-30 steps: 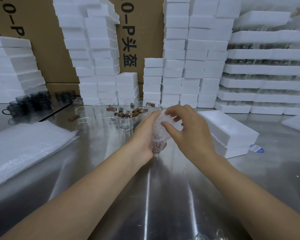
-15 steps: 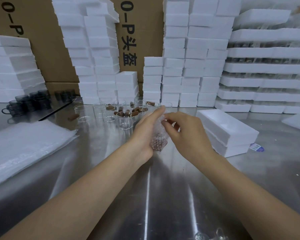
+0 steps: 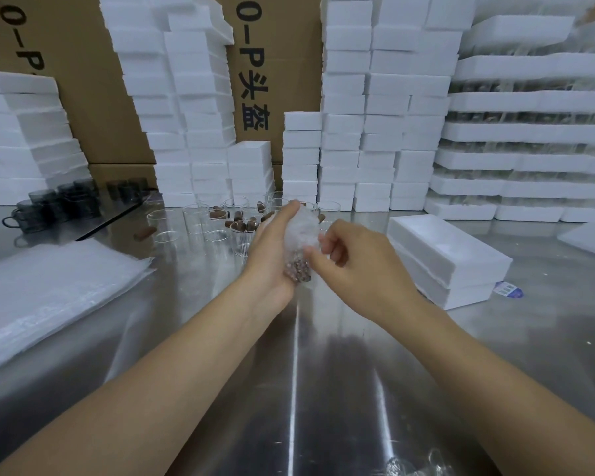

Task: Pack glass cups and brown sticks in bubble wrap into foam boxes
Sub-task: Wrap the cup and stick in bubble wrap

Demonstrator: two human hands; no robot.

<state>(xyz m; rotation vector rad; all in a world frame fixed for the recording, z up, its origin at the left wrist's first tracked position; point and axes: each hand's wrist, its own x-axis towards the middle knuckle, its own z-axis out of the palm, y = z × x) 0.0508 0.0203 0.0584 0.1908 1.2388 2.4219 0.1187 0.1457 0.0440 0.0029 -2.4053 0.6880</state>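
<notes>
Above the reflective steel table [image 3: 296, 372], before stacked white foam boxes [image 3: 358, 132], we hold the clear bubble-wrap bundle [image 3: 301, 240], a brown stick [image 3: 298, 272] showing at its lower end, between both sets of fingers. The left hand [image 3: 272, 255] curls round its left side; the right hand [image 3: 361, 269] pinches the wrap with thumb and forefinger. A slackened pinch may let the wrap spring open. The long axis stands near upright, top leaning away.

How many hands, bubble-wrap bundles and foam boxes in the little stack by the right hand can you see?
Hands: 2, left hand and right hand
Bubble-wrap bundle: 1
Foam boxes in the near stack: 2
Total: 5
</notes>
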